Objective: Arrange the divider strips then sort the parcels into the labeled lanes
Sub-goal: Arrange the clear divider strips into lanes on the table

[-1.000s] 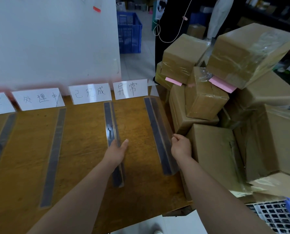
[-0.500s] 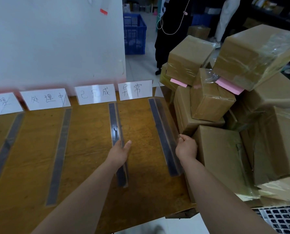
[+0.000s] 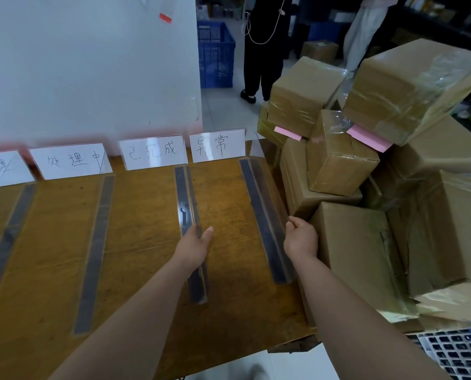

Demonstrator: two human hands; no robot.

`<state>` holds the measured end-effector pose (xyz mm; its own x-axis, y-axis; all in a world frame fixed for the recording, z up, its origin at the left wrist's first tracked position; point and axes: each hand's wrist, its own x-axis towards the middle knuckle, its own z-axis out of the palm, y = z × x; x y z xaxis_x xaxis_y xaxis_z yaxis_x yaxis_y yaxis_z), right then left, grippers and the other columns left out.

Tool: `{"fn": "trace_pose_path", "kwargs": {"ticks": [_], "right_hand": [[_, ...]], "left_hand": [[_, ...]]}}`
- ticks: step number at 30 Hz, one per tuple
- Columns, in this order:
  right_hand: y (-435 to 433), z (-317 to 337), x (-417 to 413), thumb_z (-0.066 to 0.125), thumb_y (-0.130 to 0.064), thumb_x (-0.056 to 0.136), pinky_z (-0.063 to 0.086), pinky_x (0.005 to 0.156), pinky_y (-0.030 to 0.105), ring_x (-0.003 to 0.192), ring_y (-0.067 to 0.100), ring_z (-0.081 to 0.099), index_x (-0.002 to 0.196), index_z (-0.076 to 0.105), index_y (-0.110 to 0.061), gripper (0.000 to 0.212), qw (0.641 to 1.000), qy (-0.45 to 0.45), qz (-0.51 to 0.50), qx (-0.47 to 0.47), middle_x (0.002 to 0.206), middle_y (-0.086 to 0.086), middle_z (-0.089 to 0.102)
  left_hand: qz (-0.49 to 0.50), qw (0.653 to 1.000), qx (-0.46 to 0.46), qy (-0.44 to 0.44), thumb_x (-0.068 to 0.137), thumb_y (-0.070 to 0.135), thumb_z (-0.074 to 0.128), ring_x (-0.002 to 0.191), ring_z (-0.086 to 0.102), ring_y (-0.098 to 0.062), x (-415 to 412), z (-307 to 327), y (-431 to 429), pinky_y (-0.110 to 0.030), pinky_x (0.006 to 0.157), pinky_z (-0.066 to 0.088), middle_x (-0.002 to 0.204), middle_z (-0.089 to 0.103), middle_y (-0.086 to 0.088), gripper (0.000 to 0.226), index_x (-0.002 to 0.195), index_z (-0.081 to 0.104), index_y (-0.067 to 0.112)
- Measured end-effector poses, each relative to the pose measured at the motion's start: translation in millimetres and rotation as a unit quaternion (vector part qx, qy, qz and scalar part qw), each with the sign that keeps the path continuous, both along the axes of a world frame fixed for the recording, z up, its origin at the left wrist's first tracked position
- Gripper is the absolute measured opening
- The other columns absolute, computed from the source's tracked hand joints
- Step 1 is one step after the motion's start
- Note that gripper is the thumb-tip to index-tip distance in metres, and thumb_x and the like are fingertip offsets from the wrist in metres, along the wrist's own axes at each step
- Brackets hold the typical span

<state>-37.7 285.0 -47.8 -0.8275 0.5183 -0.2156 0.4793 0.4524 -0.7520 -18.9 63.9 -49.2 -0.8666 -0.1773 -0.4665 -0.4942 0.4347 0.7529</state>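
Now left hand (image 3: 194, 248), fingers straight, rests on dark glossy strip (image 3: 182, 193); right hand (image 3: 301, 238) pinches rightmost strip (image 3: 259, 209).

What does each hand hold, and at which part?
The right hand pinches the rightmost divider strip at its right edge. The left hand touches the neighbouring strip; grip unclear.

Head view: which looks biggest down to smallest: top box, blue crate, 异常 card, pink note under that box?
1. top box
2. blue crate and 异常 card: about alike; the crate stands farther off.
3. pink note
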Motion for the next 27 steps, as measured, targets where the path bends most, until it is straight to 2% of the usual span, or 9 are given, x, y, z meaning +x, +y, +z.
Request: {"fn": "trace_pose_path", "kwargs": {"ticks": [14,27], "right_hand": [[4.1,-5.0,-3.4,0.043,-0.018,0.101,0.045,0.095,0.036,0.12,0.022,0.055,0.131,0.058,-0.02,0.033,1.0,0.006,0.006,0.015,0.131,0.003,0.059],[0.2,8.9,-2.8,0.05,-0.022,0.099,0.046,0.097,0.038,0.126,0.023,0.052,0.139,0.049,-0.02,0.04,0.997,0.008,0.04,0.073,0.136,0.004,0.057]], "left_hand": [[-0.001,1.0,-0.011,0.001,0.1,0.047,0.044,0.142,0.034,-0.03,-1.7,0.1,-0.8,-0.043,0.111,0.032,0.155,0.036,-0.011,0.066,0.153,0.025,0.011],[0.005,1.0,0.002,0.011,0.1,0.044,0.047,0.139,0.036,-0.031,-3.6,6.3,-1.1,-0.043,0.108,0.035,0.153,0.038,-0.012,0.067,0.152,0.024,0.01]]}}
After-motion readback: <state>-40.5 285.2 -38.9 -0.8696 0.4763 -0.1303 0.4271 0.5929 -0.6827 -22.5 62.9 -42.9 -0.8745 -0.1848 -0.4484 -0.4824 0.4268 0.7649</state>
